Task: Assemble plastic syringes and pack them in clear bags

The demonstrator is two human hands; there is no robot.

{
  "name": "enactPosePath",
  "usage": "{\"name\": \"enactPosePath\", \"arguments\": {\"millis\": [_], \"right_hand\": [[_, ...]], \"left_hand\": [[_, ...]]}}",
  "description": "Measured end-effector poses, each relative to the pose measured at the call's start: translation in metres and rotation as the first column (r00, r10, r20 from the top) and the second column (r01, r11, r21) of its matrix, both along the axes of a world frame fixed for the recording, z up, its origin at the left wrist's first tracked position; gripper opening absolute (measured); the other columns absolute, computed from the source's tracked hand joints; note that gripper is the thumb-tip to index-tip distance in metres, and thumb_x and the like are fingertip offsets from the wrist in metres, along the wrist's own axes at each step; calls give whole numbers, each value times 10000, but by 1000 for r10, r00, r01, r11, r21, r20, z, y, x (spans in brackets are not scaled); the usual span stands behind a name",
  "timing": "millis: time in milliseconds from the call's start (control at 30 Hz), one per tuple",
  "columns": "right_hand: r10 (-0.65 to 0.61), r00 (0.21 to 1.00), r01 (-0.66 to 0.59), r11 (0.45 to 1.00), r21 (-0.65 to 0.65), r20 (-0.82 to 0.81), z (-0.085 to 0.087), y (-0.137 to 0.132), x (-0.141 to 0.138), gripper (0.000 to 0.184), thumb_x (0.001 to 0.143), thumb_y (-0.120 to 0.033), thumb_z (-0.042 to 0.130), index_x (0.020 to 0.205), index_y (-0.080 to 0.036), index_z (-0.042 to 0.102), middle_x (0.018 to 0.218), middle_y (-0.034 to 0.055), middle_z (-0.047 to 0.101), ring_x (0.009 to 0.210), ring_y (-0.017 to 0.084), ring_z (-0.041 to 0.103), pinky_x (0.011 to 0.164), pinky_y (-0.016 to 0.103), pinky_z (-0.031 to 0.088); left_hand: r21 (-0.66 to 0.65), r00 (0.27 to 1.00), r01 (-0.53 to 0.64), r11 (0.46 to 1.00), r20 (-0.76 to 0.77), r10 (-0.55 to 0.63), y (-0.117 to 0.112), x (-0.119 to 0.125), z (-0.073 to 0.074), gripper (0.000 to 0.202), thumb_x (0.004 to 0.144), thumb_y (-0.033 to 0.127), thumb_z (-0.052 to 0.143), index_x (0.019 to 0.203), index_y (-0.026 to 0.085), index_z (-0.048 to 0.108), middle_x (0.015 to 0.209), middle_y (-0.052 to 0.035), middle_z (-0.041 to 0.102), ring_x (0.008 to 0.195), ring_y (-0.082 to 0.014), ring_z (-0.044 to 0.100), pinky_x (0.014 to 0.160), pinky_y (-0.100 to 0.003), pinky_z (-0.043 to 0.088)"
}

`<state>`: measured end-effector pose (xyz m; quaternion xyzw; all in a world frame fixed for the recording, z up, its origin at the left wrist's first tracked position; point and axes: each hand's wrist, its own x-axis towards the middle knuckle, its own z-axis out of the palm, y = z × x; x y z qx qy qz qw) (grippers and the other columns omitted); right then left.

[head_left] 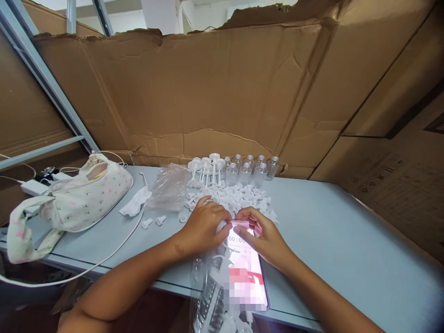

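Observation:
At the table's front, my left hand [207,225] is closed on the top edge of a clear plastic bag [211,289]. Thumb and fingers of my right hand [261,235] pinch the same edge a little to the right, at a pinkish strip. The bag hangs over the table edge, with clear ribbed bottles and white plastic parts inside. Partly behind it lies a lit phone [251,259] showing a timer. Just beyond my hands spreads a heap of small white plastic pieces [239,198]. My fingers hide part of the bag's mouth.
Clear bottles [259,175] and white long-stemmed parts [214,162] stand at the back. Left of them are a flat clear bag [169,187], a crumpled tissue [135,202], a white cable [130,236] and a floral pouch [86,192]. Cardboard walls [194,92] enclose the table [312,231].

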<state>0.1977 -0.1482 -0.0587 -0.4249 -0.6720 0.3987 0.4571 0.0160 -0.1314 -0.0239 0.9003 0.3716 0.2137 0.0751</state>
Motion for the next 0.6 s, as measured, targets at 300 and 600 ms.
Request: {"name": "enactPosePath", "arguments": {"millis": [300,600], "right_hand": [[7,1000,-9,998,-64,-29,3,1,3,196,801,-367,628,725,-191,591,668,5,629,620,150,594,619,287,456],[-54,997,51,997,-63,-61,11,5,15,272,768,-446,662,703,-186,612,631,11,641,590,153,617,577,281,472]], "left_hand": [[-34,999,14,999,47,-13,10,-4,2,111,841,267,566,790,202,640,810,28,709,822,-157,634,1013,-412,277],[-104,996,-19,994,90,29,24,-12,9,85,811,283,624,792,213,667,802,34,718,788,-145,644,952,-389,326]]}}
